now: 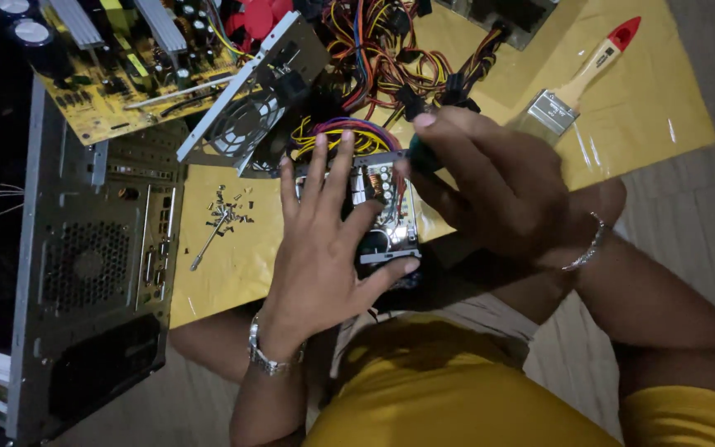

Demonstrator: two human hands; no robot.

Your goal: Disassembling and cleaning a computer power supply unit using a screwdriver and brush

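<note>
The left hand (pixel 324 248) lies spread flat on the small metal-cased power unit (pixel 386 219), pinning it. The right hand (pixel 498 186) is closed around a green-handled tool (pixel 424 156) just above. The unit seems rigid and sharp-edged; hold its metal frame, not the fragile wires (pixel 349 132).

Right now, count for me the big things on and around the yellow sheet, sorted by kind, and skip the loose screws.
Paint brushes: 1, the paint brush
Circuit boards lying bare: 1, the yellow circuit board
Computer cases: 1, the grey computer case
Open metal boxes with a fan: 1, the fan housing
Small metal units under the hands: 1, the metal unit
Total: 5
</note>
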